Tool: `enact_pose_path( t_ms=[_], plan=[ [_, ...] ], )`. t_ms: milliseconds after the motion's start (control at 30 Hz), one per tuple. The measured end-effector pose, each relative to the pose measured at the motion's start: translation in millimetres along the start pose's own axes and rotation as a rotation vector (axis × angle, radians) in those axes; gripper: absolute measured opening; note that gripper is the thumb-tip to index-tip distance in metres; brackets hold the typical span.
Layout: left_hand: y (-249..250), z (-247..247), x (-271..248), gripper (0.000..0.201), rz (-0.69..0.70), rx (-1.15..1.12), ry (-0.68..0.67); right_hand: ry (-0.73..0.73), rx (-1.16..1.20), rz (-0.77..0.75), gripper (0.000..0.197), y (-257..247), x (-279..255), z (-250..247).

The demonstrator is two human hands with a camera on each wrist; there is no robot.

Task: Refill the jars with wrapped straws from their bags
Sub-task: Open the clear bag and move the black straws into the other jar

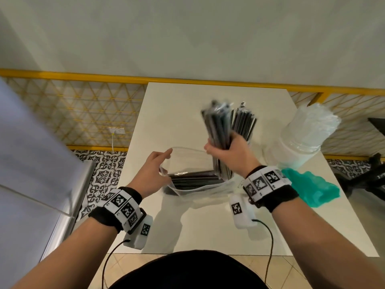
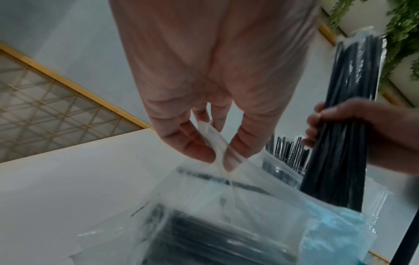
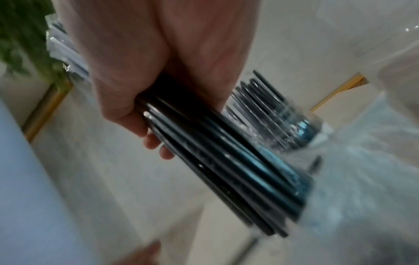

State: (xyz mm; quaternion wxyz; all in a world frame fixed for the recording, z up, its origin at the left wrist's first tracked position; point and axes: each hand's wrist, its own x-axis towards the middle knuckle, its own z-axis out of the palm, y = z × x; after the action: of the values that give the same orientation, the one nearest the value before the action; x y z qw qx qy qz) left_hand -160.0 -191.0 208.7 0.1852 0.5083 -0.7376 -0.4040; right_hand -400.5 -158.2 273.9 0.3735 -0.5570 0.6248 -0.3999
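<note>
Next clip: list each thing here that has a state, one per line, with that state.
Left hand: pinches the bag's rim.
Right hand: grips a bundle of black straws, lifted, lower ends still in the bag.
Bag: open, more straws lying inside.
Black-straw jar: partly filled, straws upright.
White-straw jar: packed full.

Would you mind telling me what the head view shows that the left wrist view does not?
Only the head view shows the jar of white straws, the green cloth and both wristbands. Only the left wrist view shows the left hand pinching the clear bag's rim, and green foliage. Both show the right hand gripping a bundle of black straws above the bag.
</note>
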Motion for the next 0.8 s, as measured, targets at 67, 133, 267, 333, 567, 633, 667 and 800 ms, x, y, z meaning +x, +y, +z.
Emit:
enact_pose_path(
  t_ms=[67, 133, 267, 333, 567, 633, 667, 800],
  plan=[
    [-2.8, 1.5, 0.6, 0.083, -0.016, 0.004, -0.013, 0.125, 0.153, -0.044, 0.023, -21.0, 7.9, -17.2],
    [-5.0, 4.0, 1.2, 0.082, -0.018, 0.011, -0.027, 0.231, 0.282, -0.116, 0.022, -41.1, 15.4, -36.5],
    [-6.7, 6.7, 0.9, 0.081, -0.038, 0.006, -0.039, 0.397, 0.276, -0.165, 0.030, -47.8, 40.4, -65.4],
    [-7.6, 7.1, 0.1, 0.081, -0.047, 0.006, -0.043, 0.464, 0.218, -0.155, 0.030, -36.6, 51.6, -70.4],
    [-11.5, 5.9, -4.2, 0.080, -0.049, 0.012, -0.040, 0.497, 0.046, -0.005, 0.046, 15.3, 68.5, -55.2],
    [-11.7, 5.1, -5.6, 0.080, -0.049, 0.016, -0.039, 0.456, -0.154, 0.067, 0.056, 30.8, 67.7, -48.7],
    [-11.7, 4.6, -6.0, 0.080, -0.048, 0.018, -0.037, 0.434, -0.250, 0.114, 0.061, 37.8, 64.8, -45.2],
    [-11.8, 3.6, -6.3, 0.081, -0.050, 0.019, -0.028, 0.390, -0.405, 0.225, 0.074, 53.3, 53.6, -36.6]
  ],
)
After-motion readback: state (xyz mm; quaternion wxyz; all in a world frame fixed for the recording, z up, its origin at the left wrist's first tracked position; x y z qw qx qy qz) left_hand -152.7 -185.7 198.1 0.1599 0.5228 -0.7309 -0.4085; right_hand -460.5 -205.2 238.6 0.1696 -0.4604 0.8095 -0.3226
